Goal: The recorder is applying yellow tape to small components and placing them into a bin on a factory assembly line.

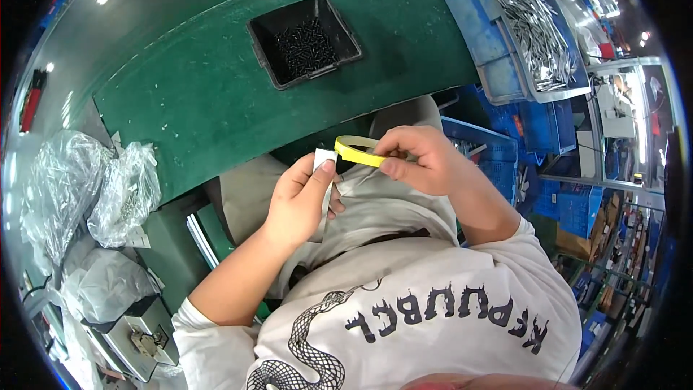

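Your left hand is closed on a narrow white strip, thumb on its face near the upper end. Fingers wrap behind it, so the strip's middle is partly covered; its lower end shows below your hand, over your lap. Your right hand pinches a yellow tape roll at its right side, thumb below, fingers above (remaining fingers curl out of sight). Roll's left side sits right by the strip's top; can't tell if they touch. Both are held over your lap, at the near edge of the green tabletop.

Past your hands: a black bin on the tabletop, with small black parts inside, too small to identify. Upper right, a blue crate of thin metal strips, cut by the frame's top edge. Below it, another blue crate, partly behind your right arm, contents unclear. Left side: clear plastic bags, contents hard to read through glare. The shelving at far right is bent and smeared by the lens.
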Demonstrator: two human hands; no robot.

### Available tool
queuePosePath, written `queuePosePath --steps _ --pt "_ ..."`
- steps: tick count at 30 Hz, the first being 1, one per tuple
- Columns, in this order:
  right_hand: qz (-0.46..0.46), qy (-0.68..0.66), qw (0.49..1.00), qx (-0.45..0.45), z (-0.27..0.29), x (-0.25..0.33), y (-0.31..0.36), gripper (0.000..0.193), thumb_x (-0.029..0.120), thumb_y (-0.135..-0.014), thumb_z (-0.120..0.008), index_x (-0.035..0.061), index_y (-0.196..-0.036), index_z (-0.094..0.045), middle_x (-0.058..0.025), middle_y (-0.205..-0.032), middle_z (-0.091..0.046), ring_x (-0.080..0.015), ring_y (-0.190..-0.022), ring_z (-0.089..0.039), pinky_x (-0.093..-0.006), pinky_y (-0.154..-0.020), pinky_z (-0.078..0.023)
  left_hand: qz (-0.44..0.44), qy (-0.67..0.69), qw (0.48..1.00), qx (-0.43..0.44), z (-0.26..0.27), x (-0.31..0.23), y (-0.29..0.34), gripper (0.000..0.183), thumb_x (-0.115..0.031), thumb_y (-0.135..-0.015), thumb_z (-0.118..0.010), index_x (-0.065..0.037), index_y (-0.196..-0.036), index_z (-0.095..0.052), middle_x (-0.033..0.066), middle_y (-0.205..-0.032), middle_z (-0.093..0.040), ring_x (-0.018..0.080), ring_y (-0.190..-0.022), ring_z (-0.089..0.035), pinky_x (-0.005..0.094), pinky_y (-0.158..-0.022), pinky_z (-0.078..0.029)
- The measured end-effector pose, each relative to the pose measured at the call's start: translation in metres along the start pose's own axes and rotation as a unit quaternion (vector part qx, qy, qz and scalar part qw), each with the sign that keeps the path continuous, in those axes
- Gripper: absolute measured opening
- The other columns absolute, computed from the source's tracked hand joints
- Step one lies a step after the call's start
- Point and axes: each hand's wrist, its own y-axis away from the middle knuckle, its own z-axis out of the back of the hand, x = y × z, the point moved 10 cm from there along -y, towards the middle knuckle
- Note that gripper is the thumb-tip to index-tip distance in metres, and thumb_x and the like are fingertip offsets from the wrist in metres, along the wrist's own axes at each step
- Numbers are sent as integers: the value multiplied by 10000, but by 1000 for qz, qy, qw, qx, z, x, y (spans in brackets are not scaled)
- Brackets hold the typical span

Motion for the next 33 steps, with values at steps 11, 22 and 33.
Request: queuePosePath --steps 11,22,33 --pt "20 36 999 -5 -6 5 -5 222 189 -903 -661 -25 -960 -640 -66 -770 -614 -132 -656 -553 -263 -576 -436 -3 -46 999 16 -2 -2 2 218 -255 -1024 -463 -59 -994 -552 8 -780 -566 91 -650 -575 235 -543 -455" --pt "18 55 998 -1 -8 3 -6 210 187 -894 -665 -12 -962 -651 -75 -792 -634 -146 -682 -576 -269 -602 -455 -15 -50 999 17 -3 -3 2 242 -273 -1024 -462 -51 -999 -556 6 -774 -557 90 -661 -559 234 -554 -457" --pt "18 65 998 5 -11 3 -5 200 173 -882 -668 -4 -974 -653 -79 -797 -638 -159 -703 -592 -275 -616 -465 -26 -56 998 -1 1 1 0 245 -263 -1014 -501 -48 -926 -578 -18 -717 -545 53 -591 -517 217 -530 -437"
